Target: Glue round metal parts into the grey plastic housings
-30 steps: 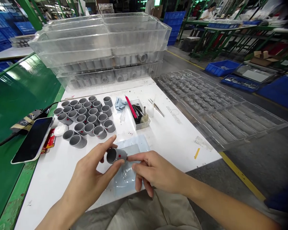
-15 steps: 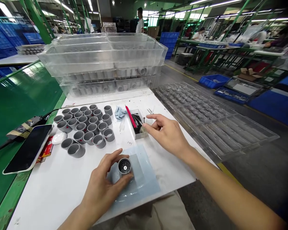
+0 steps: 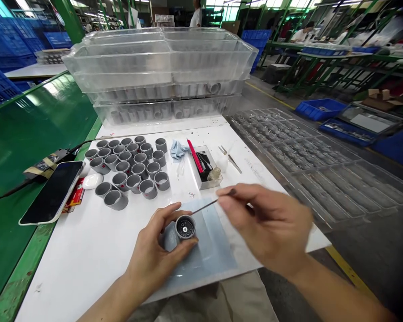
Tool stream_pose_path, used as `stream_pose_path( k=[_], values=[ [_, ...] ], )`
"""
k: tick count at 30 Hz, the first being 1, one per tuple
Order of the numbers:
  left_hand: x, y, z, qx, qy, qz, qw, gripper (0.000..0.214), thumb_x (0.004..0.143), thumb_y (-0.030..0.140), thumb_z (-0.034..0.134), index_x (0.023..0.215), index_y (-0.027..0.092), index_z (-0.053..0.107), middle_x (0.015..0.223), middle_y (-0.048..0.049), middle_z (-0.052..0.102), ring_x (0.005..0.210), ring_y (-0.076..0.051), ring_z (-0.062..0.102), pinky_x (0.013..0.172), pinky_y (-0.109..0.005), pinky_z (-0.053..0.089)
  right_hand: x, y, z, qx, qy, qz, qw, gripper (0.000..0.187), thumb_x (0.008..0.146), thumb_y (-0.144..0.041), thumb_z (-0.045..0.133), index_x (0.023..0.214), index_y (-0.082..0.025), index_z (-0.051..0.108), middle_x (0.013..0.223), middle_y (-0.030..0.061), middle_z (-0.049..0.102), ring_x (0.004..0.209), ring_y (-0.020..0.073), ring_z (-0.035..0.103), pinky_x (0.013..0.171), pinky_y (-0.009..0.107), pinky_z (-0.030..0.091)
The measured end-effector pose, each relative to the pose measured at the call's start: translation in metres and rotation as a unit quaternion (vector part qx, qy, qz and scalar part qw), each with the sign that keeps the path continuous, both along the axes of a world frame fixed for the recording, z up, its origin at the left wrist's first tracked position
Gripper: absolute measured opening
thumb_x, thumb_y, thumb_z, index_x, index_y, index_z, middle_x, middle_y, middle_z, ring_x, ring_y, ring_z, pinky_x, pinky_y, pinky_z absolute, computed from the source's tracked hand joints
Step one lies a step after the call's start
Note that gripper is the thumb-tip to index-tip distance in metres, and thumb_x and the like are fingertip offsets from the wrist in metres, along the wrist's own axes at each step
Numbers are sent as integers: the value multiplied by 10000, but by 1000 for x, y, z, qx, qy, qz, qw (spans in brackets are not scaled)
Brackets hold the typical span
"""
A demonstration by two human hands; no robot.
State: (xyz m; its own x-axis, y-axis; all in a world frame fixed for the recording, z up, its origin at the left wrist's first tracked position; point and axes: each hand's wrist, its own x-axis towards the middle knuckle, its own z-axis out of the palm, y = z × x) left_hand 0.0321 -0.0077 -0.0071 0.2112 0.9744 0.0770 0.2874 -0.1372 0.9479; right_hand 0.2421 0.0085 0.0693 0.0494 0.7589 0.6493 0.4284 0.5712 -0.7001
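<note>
My left hand [image 3: 156,255] grips a small grey cylinder [image 3: 185,227] standing upright on a pale blue mat [image 3: 211,250], its open end facing up and showing dark inner parts. My right hand [image 3: 268,226] pinches a thin metal pin tool [image 3: 206,205], whose tip points down toward the cylinder's rim. Behind them stand several more grey cylinders [image 3: 130,167] in a cluster on the white table [image 3: 87,250].
A small clear box [image 3: 206,167] with a red pen and a little bottle sits behind the mat, tweezers [image 3: 231,157] beside it. A phone [image 3: 53,192] lies at the left edge. Stacked clear trays [image 3: 161,67] stand at the back, flat blister trays [image 3: 309,156] to the right.
My right hand left the cylinder, reached to the clear box, and came back holding the pin tool. My left hand turned the cylinder upright onto the mat.
</note>
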Motion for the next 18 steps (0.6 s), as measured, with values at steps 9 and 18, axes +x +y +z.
stream_pose_path(
  k=[9, 18],
  values=[
    [4, -2, 5, -41, -45, 24, 998, 610, 846, 230, 800, 1357, 425, 529, 1264, 93, 751, 1241, -140, 662, 1059, -287, 488, -22, 1, -38, -11, -22, 92, 995, 64, 894, -96, 689, 912, -111, 749, 690, 26, 707, 571, 90, 588, 563, 221, 493],
    [3, -1, 4, -32, -27, 21, 999, 615, 842, 253, 814, 1368, 388, 526, 1247, 51, 758, 1233, -183, 678, 1051, -330, 510, -21, 1, -39, 27, -54, 61, 996, 74, 896, -90, 683, 903, -152, 723, 630, -13, 640, 543, 98, 557, 539, 242, 468]
  ],
)
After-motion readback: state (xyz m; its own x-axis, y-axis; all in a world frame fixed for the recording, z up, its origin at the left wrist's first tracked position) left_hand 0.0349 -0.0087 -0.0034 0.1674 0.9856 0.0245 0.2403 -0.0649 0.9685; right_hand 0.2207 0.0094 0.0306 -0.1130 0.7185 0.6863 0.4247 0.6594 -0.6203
